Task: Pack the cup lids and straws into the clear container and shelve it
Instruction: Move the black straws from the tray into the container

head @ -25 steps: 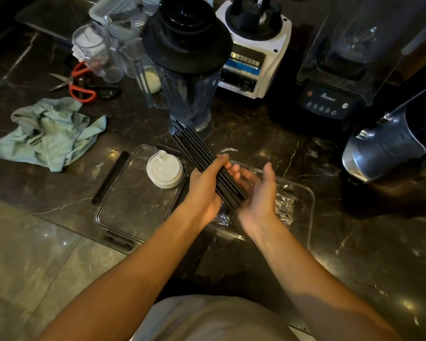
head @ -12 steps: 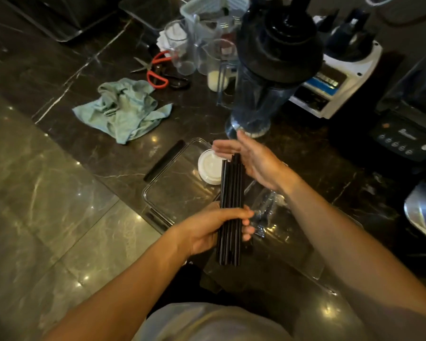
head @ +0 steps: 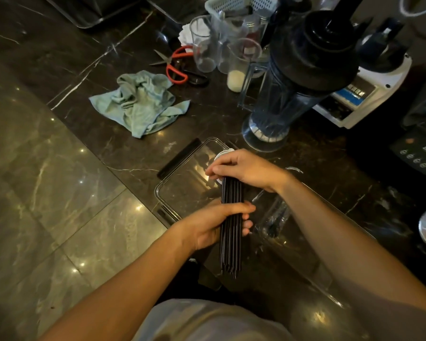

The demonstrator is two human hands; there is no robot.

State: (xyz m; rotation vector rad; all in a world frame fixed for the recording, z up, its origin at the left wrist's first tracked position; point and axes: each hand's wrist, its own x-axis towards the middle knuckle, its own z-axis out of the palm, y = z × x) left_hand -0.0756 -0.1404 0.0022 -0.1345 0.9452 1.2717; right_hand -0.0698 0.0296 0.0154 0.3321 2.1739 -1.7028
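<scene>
A bundle of black straws (head: 231,244) points toward me above the counter's front edge. My left hand (head: 214,222) grips the bundle around its middle. My right hand (head: 241,168) covers the far ends of the straws, fingers curled over them. Under the hands lies the clear container's lid (head: 182,183) with black clasps, and a white cup lid (head: 223,153) rests on it, mostly hidden by my right hand. The clear container (head: 276,217) sits to the right, with crinkled clear wrapping inside it.
A blue-green cloth (head: 143,104) lies at the left. Red-handled scissors (head: 177,67), measuring cups (head: 239,67) and a white basket (head: 234,6) stand behind. A dark blender jug (head: 300,82) and blender bases (head: 359,97) line the back right.
The straw bundle has turned from a diagonal to pointing straight toward me. My right hand moved from beside the bundle to its far ends and curled over them. The view shifted left.
</scene>
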